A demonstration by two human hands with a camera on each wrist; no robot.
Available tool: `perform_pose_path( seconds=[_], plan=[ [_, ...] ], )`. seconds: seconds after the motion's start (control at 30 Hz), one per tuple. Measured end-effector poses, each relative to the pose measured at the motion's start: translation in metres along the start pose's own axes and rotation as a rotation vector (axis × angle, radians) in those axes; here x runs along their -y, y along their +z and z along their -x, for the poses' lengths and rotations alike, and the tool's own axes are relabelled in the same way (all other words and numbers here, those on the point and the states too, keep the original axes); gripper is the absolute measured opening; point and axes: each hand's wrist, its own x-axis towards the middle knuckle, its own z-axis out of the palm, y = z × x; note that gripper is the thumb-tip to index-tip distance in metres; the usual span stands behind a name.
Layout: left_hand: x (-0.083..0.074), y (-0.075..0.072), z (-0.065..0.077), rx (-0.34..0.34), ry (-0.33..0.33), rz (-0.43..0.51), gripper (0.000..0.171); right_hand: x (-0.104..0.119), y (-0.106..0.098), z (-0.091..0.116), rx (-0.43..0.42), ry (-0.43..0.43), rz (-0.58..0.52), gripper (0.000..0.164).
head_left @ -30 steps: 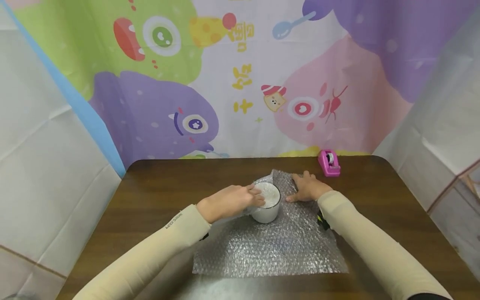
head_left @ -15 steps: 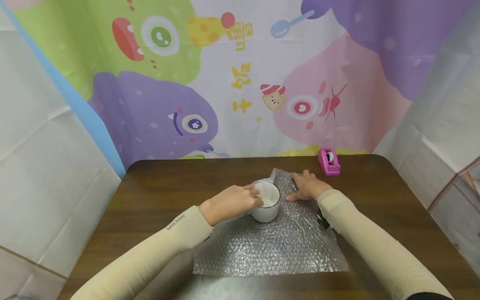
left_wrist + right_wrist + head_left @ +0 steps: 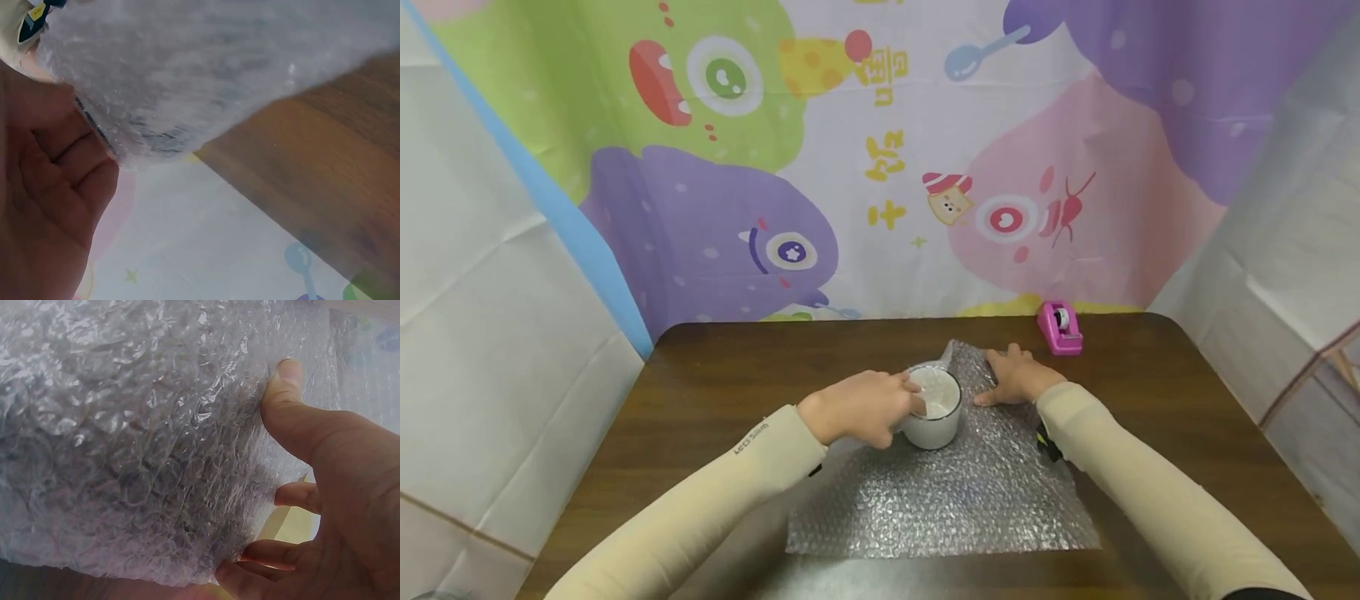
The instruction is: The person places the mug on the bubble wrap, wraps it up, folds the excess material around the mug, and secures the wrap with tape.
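A white cup [image 3: 931, 432] with a dark rim stands upright on a sheet of bubble wrap [image 3: 947, 512]. My left hand [image 3: 861, 408] is at the cup's left side, fingers curled over the rim into its mouth and thumb lower outside. In the left wrist view, bubble wrap [image 3: 187, 75] covers the cup's wall and reaches the dark rim under those fingers. My right hand [image 3: 1017, 375] rests spread on the wrap's far right part. The right wrist view shows its thumb [image 3: 284, 390] on the wrap and its fingertips touching the edge. The left fingertips are partly hidden.
A pink tape dispenser [image 3: 1060, 328] stands at the back right of the brown wooden table [image 3: 722, 367], beyond my right hand. Behind the table hangs a cartoon-printed cloth [image 3: 880, 250]. Pale sheets border both sides.
My left fingers have curled further down over the cup's rim, with the thumb lower outside. More of the cup's inside shows. The right hand stays in place.
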Motion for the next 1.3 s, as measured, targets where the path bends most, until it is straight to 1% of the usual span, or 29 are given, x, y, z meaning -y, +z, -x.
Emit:
perform_pose_path(
  seconds=[0.1,0.23,0.3,0.5,0.6,0.8,0.97,1.3],
  plan=[
    [0.003,0.0,0.001,0.018,0.002,0.059,0.039,0.0,0.001,0.0,-0.003,-0.006,-0.003,0.1],
    [0.005,0.001,0.003,-0.015,0.031,0.063,0.031,-0.001,0.002,-0.001,-0.007,-0.004,-0.007,0.1],
    [0.005,0.003,0.002,-0.048,0.051,0.025,0.028,-0.003,0.002,-0.001,-0.011,-0.003,-0.001,0.101],
    [0.001,0.006,0.001,-0.118,0.081,-0.151,0.022,-0.003,0.002,-0.002,-0.014,-0.004,0.01,0.102],
    [0.0,0.008,0.0,-0.133,0.086,-0.197,0.02,-0.003,0.002,-0.003,-0.01,-0.004,0.01,0.101],
    [-0.003,0.009,0.0,-0.156,0.1,-0.224,0.018,-0.003,0.002,-0.003,-0.015,-0.006,0.012,0.1],
    [-0.003,0.01,0.0,-0.147,0.092,-0.233,0.019,-0.003,0.002,-0.003,-0.011,-0.002,0.007,0.1],
    [-0.005,0.008,-0.002,-0.109,0.051,-0.217,0.022,-0.003,0.002,0.0,-0.022,-0.011,-0.001,0.099]
  ],
)
